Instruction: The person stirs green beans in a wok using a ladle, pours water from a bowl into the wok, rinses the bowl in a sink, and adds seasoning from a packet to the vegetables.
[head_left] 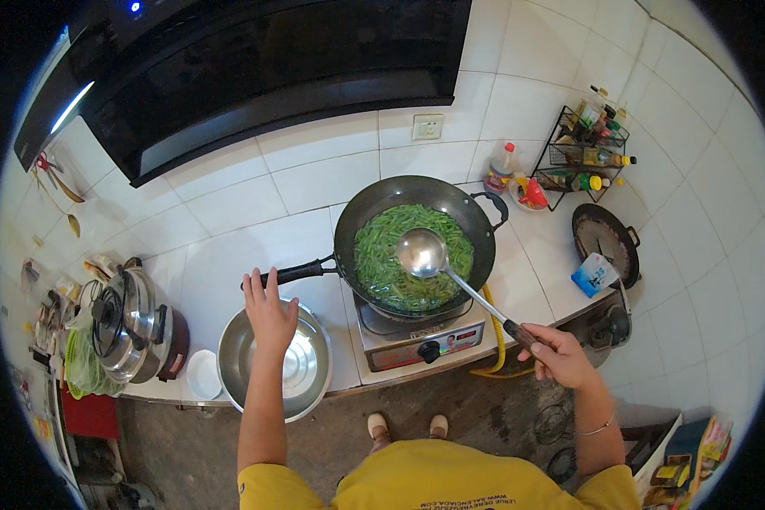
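A dark wok [346, 223] stands on a gas stove, with chopped green vegetables [374, 246] in liquid inside it. My right hand [561, 355] is closed round the dark handle of a ladle [422, 252]. The ladle's round metal bowl is over the vegetables, inside the wok's rim. My left hand [269, 316] has its fingers spread at the end of the wok's long handle [302, 272]; whether it bears on the handle I cannot tell. Below that hand is a wide steel basin [314, 374], partly hidden by my forearm.
The stove [382, 353] sits near the counter's front edge, a yellow hose [497, 336] beside it. A small white bowl [202, 374] and a lidded steel pot [149, 319] are left. At right are a bottle rack [569, 157], a second pan [625, 234] and a blue-white packet [595, 274].
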Tool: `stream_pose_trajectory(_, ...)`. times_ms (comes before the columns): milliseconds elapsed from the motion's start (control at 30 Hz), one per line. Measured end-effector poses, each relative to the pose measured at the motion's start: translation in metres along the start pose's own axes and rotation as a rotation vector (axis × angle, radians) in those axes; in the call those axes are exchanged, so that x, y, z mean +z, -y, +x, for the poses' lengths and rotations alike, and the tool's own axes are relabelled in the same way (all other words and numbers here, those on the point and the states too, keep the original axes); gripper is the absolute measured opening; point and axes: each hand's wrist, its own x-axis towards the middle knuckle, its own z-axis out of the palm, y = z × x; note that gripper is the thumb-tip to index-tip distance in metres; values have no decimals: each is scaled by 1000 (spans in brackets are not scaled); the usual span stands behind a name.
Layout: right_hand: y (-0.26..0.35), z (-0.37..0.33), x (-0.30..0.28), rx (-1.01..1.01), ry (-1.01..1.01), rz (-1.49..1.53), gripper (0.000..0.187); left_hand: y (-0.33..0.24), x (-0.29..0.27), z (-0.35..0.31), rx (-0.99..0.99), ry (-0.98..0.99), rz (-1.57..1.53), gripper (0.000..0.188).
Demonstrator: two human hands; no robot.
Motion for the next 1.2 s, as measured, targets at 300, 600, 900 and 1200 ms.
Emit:
stream_pose_trajectory(300,-23,37,22,-152,-146,-265,36,0,-2,2,-12,34,11,71)
stream_pose_trajectory(600,-24,46,36,-171,-162,-272,37,-1,-5,2,-14,52,-16,72)
stream_pose_trajectory(900,-30,35,36,-68,-159,-67,38,4,1,0,4,16,5,71)
stream_pose_trajectory(1200,-34,23,32,-81,-144,-19,38,2,-1,1,-3,29,-5,71)
